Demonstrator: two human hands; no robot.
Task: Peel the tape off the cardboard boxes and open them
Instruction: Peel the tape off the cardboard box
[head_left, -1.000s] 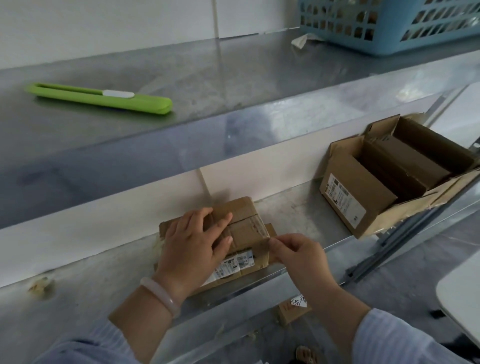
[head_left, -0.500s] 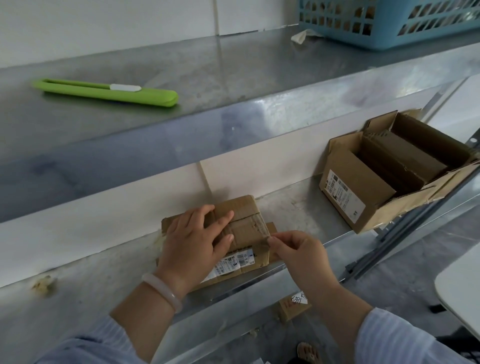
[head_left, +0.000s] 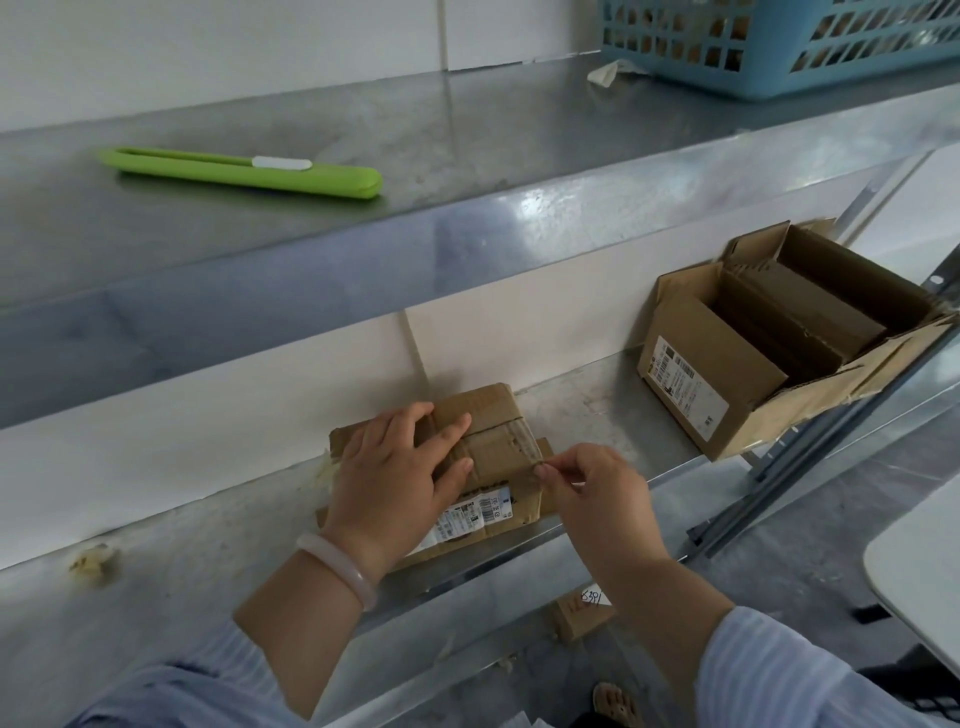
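The left hand (head_left: 400, 478) presses flat, fingers straight, on top of the small taped box (head_left: 498, 447), while at that box's right edge the right hand (head_left: 597, 499) now pinches the clear tape (head_left: 527, 441) it was picking at a second ago — its end is lifted, so peeling has begun.

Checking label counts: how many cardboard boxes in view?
3: taped box mid lower shelf; open box at its right end; small box below the shelf. Others may be hidden.

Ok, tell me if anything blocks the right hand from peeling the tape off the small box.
Nothing visible does. The right hand pinches the tape end at the right edge of the small box; the left hand presses the top further left.
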